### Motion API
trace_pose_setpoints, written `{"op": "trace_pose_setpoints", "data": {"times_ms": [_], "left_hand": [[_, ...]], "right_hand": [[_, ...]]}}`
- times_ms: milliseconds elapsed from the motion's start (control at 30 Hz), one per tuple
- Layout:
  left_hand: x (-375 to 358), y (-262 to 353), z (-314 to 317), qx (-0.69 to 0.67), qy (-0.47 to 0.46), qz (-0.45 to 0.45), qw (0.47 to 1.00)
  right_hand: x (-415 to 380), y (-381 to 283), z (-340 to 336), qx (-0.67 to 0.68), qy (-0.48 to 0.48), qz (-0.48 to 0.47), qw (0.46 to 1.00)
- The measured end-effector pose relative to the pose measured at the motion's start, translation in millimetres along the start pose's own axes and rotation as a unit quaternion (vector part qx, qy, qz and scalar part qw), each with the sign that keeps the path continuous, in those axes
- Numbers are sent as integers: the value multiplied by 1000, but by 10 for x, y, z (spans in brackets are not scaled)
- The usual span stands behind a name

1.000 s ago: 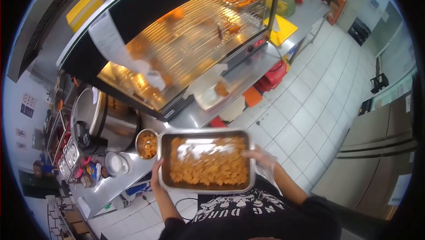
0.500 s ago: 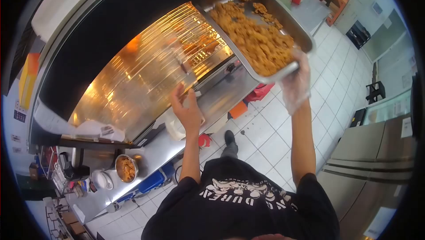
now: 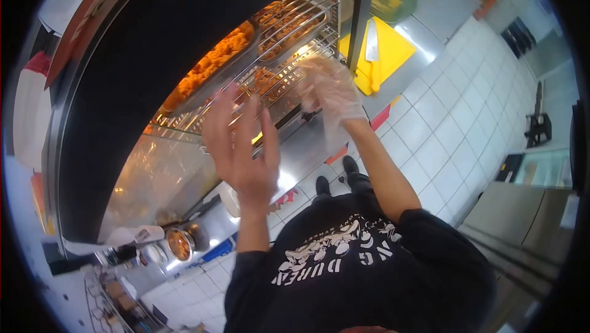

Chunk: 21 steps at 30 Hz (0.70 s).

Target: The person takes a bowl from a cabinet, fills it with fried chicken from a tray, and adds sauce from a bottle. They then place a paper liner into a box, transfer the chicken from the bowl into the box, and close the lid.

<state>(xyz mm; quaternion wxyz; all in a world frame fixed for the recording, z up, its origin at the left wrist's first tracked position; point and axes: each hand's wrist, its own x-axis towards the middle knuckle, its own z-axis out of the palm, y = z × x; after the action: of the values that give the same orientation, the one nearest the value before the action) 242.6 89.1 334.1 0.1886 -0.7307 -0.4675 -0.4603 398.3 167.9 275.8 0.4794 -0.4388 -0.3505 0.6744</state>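
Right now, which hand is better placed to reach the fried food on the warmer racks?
Probably the right hand: gloved, it is up against the racks by the fried food. The left hand is bare, open and apart from the racks.

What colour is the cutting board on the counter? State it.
Yellow. The cutting board shows in the head view, right of the warmer's post, with a knife lying on it.

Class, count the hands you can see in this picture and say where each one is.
2. The bare left hand is raised, fingers spread, in front of the glass warmer. The gloved right hand is further right, at the wire racks. Neither holds anything.
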Motion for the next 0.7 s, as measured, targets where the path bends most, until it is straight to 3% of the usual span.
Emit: {"op": "trace_pose_setpoints", "data": {"times_ms": [33, 67, 100, 233, 300, 367, 400, 433, 467, 500, 533, 567, 700], "left_hand": [[103, -16, 82, 14, 1, -8, 1000], [203, -46, 158, 102, -18, -11, 995], [284, -74, 220, 188, -40, -11, 981], [445, -224, 370, 287, -82, -15, 954], [473, -379, 454, 225, -140, -60, 962], [465, -430, 528, 238, -126, -53, 962], [448, -450, 542, 247, -123, -50, 960], [455, -483, 528, 205, -127, -67, 968], [448, -475, 502, 208, -133, -68, 967], [457, -455, 490, 211, -131, -65, 966], [479, -445, 492, 213, -126, -61, 967], [487, -447, 483, 212, -125, -58, 968], [417, -426, 414, 232, -129, -96, 959]], "right_hand": [[103, -74, -115, -222, 66, -105, 967], [230, -131, -212, -422, 132, -210, 872], [411, -131, -267, -496, 122, -236, 826], [716, -250, -381, -551, 25, -249, 796], [515, -223, -484, -514, 35, -226, 826], [307, -72, -508, -495, 38, -222, 839], [178, 112, -508, -333, 142, -265, 894], [105, 181, -496, -156, 240, -292, 913], [91, 192, -522, -154, 239, -286, 915], [85, 153, -557, 12, 215, -132, 968], [84, 108, -564, 178, 181, 25, 967], [81, 110, -521, 253, 107, 52, 960], [-90, 414, -604, 277, 123, 42, 952]]}}
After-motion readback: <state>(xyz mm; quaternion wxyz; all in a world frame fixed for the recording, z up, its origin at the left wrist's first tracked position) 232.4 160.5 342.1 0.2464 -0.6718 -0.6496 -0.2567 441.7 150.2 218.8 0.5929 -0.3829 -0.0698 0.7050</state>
